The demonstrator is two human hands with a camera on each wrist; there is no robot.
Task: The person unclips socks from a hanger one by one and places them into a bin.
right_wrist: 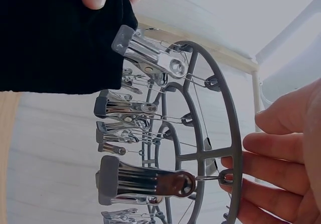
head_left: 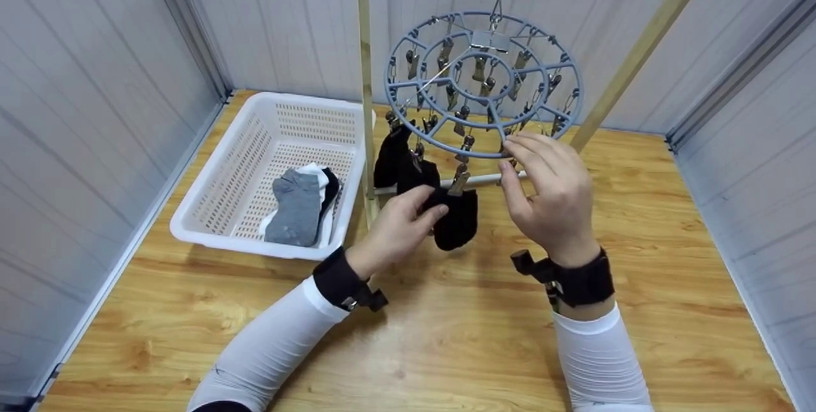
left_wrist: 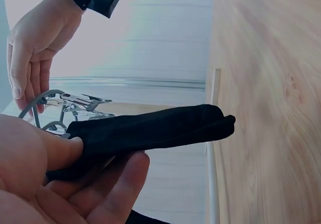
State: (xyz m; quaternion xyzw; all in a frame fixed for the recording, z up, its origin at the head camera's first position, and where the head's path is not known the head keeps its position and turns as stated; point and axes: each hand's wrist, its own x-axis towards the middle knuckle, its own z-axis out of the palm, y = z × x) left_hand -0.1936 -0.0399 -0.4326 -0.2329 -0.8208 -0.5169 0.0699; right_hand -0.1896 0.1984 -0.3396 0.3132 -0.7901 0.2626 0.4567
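Observation:
My left hand pinches a black sock near its upper edge, thumb on one side and fingers beneath. A metal clip of the round hanger bites the sock's edge. The hanger is a blue-grey ring with several metal clips dangling from it. At its front right rim is my right hand. In the right wrist view, that hand's fingers reach behind the rim while the thumb stands apart in front. More black socks hang from clips on the hanger's left side.
A white perforated basket stands left on the wooden table, holding grey, white and black socks. Wooden posts of a stand rise on both sides of the hanger, with a white bar low between them. Pale panels enclose the table.

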